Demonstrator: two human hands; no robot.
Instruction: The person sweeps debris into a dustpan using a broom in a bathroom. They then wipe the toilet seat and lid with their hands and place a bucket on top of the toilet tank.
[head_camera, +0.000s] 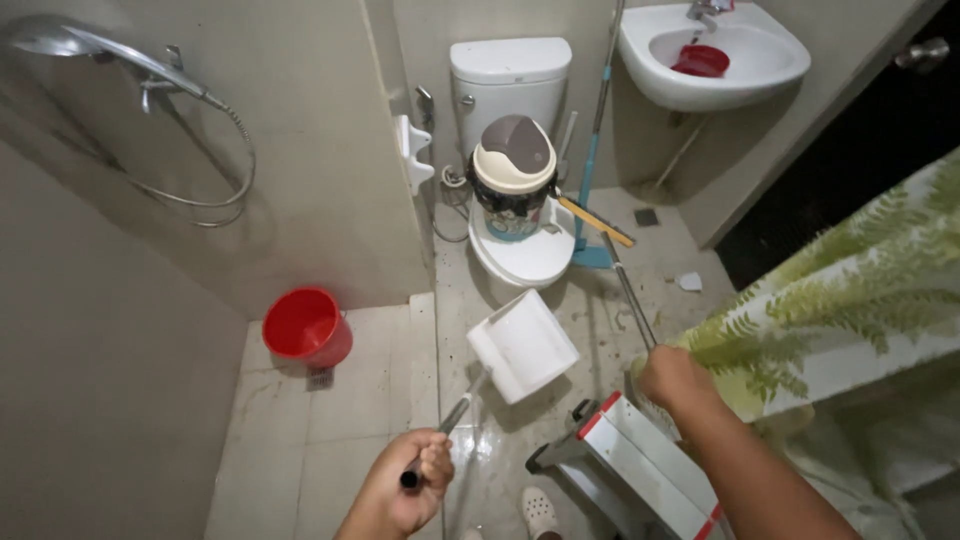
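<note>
My left hand (412, 482) grips the dark end of a metal handle that carries a white box-shaped dustpan (522, 345), held above the wet floor in front of the toilet. My right hand (672, 376) is closed around a long thin metal pole (628, 292). That pole runs up toward a yellow bar (596, 221) beside the toilet bowl (525, 258). A small swing-lid bin (513, 178) with a cream and brown top stands on the closed toilet seat.
A red bucket (307, 326) sits on the shower floor at left. A blue-handled mop (593, 160) leans by the sink (715, 55), which holds a red dipper (700, 61). A step stool (640, 462) and a green leaf-print curtain (850, 290) are at right.
</note>
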